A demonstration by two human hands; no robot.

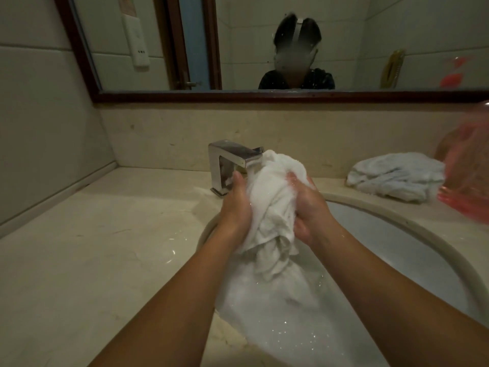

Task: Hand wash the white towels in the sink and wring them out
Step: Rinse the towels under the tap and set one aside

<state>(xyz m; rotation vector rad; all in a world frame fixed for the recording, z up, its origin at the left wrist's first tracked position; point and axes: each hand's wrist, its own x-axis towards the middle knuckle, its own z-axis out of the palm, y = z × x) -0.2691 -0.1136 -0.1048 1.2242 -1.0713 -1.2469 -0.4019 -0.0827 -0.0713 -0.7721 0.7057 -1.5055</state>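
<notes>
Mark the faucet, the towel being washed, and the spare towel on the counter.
faucet (232,152): head view, top of the spout.
washed towel (272,200): head view, bunched upper part.
spare towel (394,176): head view, middle of the heap.

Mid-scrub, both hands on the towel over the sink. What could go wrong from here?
1. The left hand and right hand grip the wet towel above the sink rim, its top bunched against the faucet spout. It may snag there.
2. Droplets already lie on the countertop left of the basin. Rubbing this high will likely fling out more suds.
3. The second towel lies on the counter near the rim, so it could catch splashes.
</notes>
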